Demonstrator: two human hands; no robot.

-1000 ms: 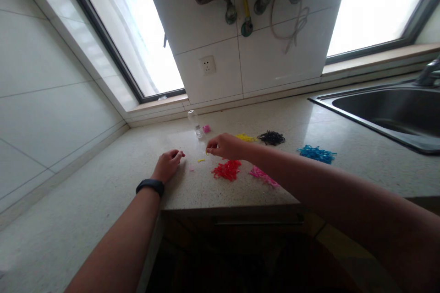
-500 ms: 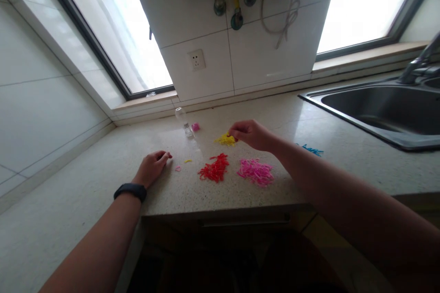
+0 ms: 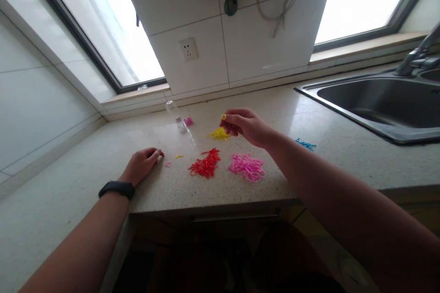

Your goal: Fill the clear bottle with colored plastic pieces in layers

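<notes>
Pinched in the fingertips of my right hand (image 3: 244, 126) is a small yellow rubber band (image 3: 223, 117), raised above a pile of yellow rubber bands (image 3: 219, 134). My left hand (image 3: 142, 162) rests on the counter with its fingers curled together; I see nothing in them. Close to its fingertips lie a single pink band (image 3: 168, 164) and a single yellow band (image 3: 179, 156). Nearer the front edge are a red pile (image 3: 206, 163) and a pink pile (image 3: 247, 167) of bands. Part of a blue pile (image 3: 305, 144) shows beyond my right forearm.
A clear plastic bottle (image 3: 175, 114) lies towards the wall, beside a pink cap (image 3: 188, 121). The speckled counter (image 3: 165, 192) runs right to a steel sink (image 3: 364, 105) with a tap. A wall socket (image 3: 189, 49) and pipe fittings sit above.
My right hand has lifted off the yellow pile, and a yellow rubber band now shows in its fingertips. My left hand stays resting on the counter. The view has shifted slightly.
</notes>
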